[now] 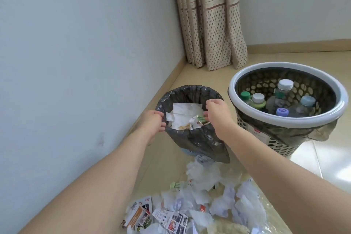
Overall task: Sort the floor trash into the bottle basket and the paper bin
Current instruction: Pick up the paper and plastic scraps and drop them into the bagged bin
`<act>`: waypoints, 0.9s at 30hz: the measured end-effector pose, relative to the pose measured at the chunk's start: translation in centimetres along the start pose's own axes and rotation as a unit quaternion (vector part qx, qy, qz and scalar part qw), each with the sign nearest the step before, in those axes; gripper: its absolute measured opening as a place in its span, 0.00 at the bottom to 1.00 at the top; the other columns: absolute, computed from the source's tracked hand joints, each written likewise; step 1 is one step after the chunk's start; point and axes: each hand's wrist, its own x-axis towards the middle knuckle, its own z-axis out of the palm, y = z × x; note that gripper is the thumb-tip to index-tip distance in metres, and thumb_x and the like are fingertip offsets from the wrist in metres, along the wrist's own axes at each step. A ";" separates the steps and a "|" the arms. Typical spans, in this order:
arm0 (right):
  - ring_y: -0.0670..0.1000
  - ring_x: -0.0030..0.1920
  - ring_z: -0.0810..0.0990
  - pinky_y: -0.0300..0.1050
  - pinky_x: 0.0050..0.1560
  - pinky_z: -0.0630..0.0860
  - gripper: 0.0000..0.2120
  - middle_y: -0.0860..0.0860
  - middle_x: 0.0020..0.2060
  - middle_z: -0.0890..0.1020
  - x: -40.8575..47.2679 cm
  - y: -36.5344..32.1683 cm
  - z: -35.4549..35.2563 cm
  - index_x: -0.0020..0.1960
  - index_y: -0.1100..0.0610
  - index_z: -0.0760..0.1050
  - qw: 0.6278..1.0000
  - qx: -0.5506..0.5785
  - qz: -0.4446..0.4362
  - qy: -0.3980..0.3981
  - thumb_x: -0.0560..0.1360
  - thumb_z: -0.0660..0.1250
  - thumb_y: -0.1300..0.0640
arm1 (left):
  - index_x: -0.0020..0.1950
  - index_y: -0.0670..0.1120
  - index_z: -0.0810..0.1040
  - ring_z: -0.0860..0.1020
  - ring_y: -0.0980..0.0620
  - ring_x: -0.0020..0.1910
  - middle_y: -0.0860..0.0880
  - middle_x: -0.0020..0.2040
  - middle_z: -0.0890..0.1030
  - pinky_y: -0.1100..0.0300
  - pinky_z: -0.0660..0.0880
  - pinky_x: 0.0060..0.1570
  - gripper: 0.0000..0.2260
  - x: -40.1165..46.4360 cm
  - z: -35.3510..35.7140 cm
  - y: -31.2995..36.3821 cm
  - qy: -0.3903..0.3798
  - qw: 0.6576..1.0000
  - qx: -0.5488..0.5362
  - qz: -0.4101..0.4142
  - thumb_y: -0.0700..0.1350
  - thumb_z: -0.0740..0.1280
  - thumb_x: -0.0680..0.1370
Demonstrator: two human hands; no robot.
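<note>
A small paper bin lined with a black plastic bag stands by the left wall, with white crumpled paper and wrappers inside. My left hand grips the bag's rim on its left side. My right hand pinches the bag's rim on the right side. To the right stands the bottle basket, a perforated tub with a white rim, holding several capped plastic bottles. A heap of floor trash, crumpled paper, tissues and printed leaflets, lies on the floor below the bin.
A white wall runs along the left. A patterned curtain hangs in the far corner. The floor is beige tile, with a bright sunlit patch at the right under the basket.
</note>
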 end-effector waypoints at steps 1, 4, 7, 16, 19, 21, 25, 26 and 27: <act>0.51 0.48 0.78 0.50 0.54 0.78 0.16 0.52 0.50 0.79 -0.6 0.7 0.0 0.61 0.57 0.74 1.000 -0.003 -0.027 -0.007 0.76 0.55 0.61 | 0.47 0.44 0.76 0.79 0.45 0.41 0.43 0.46 0.78 0.49 0.80 0.48 0.13 0.2 -1.2 -1.6 0.020 0.998 0.061 0.022 0.34 0.54 0.76; 0.51 0.41 0.79 0.46 0.44 0.79 0.13 0.54 0.43 0.81 -3.7 3.0 0.2 0.50 0.56 0.76 0.995 -0.031 -0.072 -0.066 0.75 0.54 0.66 | 0.44 0.51 0.77 0.79 0.46 0.46 0.49 0.47 0.80 0.54 0.77 0.47 0.13 -1.4 -4.7 -8.2 -0.001 0.973 0.225 0.051 0.36 0.57 0.74; 0.50 0.39 0.78 0.44 0.39 0.76 0.12 0.50 0.42 0.82 -6.5 6.8 1.0 0.49 0.54 0.77 0.960 -0.206 -0.122 -0.143 0.75 0.56 0.63 | 0.50 0.50 0.77 0.79 0.50 0.52 0.50 0.53 0.79 0.58 0.75 0.50 0.10 -5.4 -6.5 -14.4 -0.121 0.948 0.294 0.030 0.36 0.62 0.76; 0.54 0.55 0.75 0.47 0.53 0.74 0.16 0.52 0.58 0.75 -13.1 19.3 3.3 0.64 0.55 0.69 0.719 -0.592 -0.111 -0.347 0.76 0.60 0.56 | 0.59 0.58 0.73 0.66 0.55 0.59 0.57 0.58 0.71 0.57 0.64 0.58 0.17 -11.7 -9.1 -25.2 -0.223 0.824 0.510 0.103 0.46 0.65 0.72; 0.57 0.58 0.73 0.49 0.53 0.72 0.19 0.55 0.59 0.73 -15.2 21.5 5.1 0.65 0.57 0.67 0.687 -0.621 -0.148 -0.347 0.77 0.60 0.51 | 0.45 0.53 0.74 0.73 0.52 0.45 0.56 0.43 0.75 0.58 0.68 0.43 0.07 -11.8 -9.5 -25.2 -0.179 0.840 0.502 0.103 0.41 0.60 0.76; 0.57 0.60 0.70 0.50 0.54 0.71 0.21 0.55 0.61 0.72 -15.7 22.7 6.5 0.66 0.57 0.64 0.680 -0.636 -0.157 -0.329 0.77 0.61 0.49 | 0.43 0.52 0.74 0.75 0.51 0.41 0.56 0.36 0.75 0.57 0.70 0.40 0.07 -11.6 -10.0 -25.3 -0.164 0.863 0.469 0.093 0.41 0.60 0.77; 0.59 0.64 0.68 0.50 0.59 0.70 0.21 0.57 0.66 0.68 -15.4 23.5 8.0 0.68 0.59 0.62 0.637 -0.688 -0.182 -0.296 0.78 0.59 0.53 | 0.45 0.49 0.77 0.73 0.56 0.35 0.59 0.36 0.75 0.63 0.68 0.35 0.04 -11.3 -11.3 -24.3 -0.118 0.911 0.390 0.067 0.43 0.63 0.78; 0.59 0.65 0.68 0.51 0.60 0.69 0.20 0.58 0.67 0.67 -15.3 23.6 8.1 0.69 0.60 0.63 0.625 -0.698 -0.194 -0.292 0.78 0.58 0.56 | 0.45 0.48 0.77 0.72 0.57 0.34 0.58 0.37 0.76 0.65 0.67 0.34 0.04 -11.1 -11.6 -24.1 -0.113 0.923 0.364 0.051 0.42 0.63 0.78; 0.59 0.65 0.67 0.51 0.61 0.69 0.20 0.58 0.67 0.66 -15.1 23.7 8.2 0.69 0.60 0.63 0.615 -0.705 -0.202 -0.290 0.78 0.57 0.58 | 0.44 0.47 0.76 0.72 0.57 0.34 0.56 0.39 0.77 0.65 0.67 0.33 0.04 -11.0 -12.0 -23.8 -0.108 0.933 0.340 0.036 0.41 0.64 0.78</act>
